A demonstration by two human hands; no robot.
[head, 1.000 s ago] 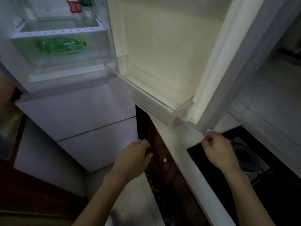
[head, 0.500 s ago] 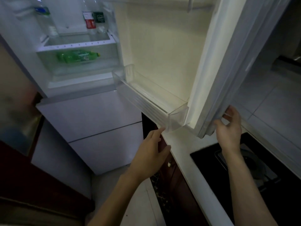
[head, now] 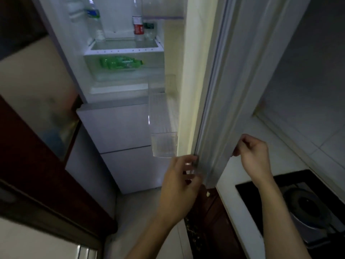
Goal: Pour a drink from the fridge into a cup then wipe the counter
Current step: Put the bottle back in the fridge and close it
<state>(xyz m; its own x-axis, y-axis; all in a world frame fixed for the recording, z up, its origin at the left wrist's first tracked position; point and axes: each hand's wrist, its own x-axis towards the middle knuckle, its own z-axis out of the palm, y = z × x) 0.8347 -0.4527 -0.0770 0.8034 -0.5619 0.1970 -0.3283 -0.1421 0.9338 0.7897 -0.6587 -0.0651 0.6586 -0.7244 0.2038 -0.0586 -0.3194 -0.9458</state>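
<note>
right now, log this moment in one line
fridge door: open, right hand grips edge, left hand touches corner | green bottle: lying in drawer, untouched

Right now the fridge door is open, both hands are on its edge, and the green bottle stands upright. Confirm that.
No: the head view shows the green bottle lying on its side. The fridge door is open, left hand and right hand on its edge.

Clear plastic door bin [head: 164, 144], glossy white fridge door [head: 233, 90], smooth white counter [head: 231, 176].
</note>
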